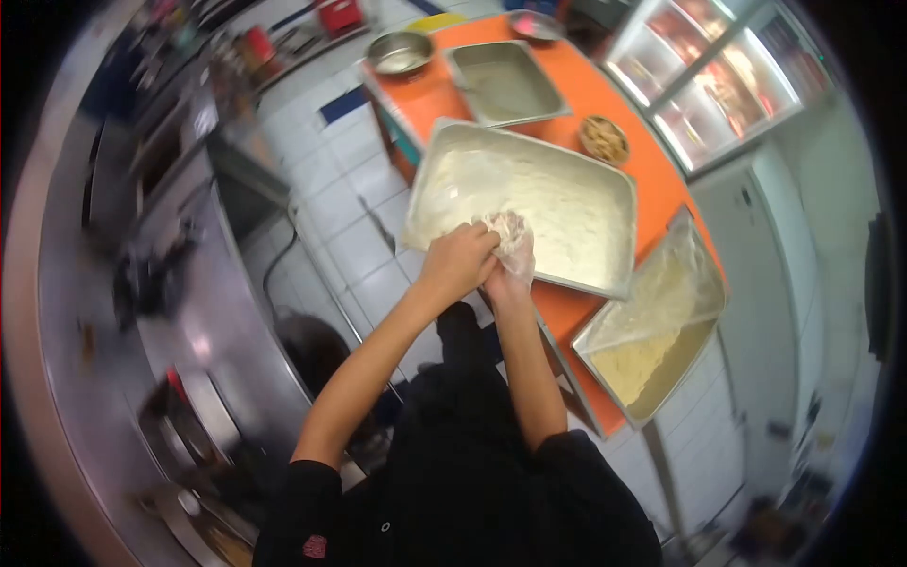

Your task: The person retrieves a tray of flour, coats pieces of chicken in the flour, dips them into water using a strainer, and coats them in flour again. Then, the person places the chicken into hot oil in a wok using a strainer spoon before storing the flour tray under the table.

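My right hand (513,257) wears a clear plastic glove, its finger end coated in white, clumpy flour or batter. Whether those fingers are curled around anything is hidden by the coating. My bare left hand (457,261) is closed, its fingertips pinching at the glove's coated side. Both hands are together over the near edge of a large metal tray (619,274), which holds a layer of pale flour (567,213).
An orange table (576,326) bears the trays. Beyond are another metal tray (505,90), a round metal bowl (401,54) and a bowl of brownish pieces (605,140). At right, a tray of yellowish crumbs (642,369) is partly under plastic. A steel counter (227,312) runs along the left.
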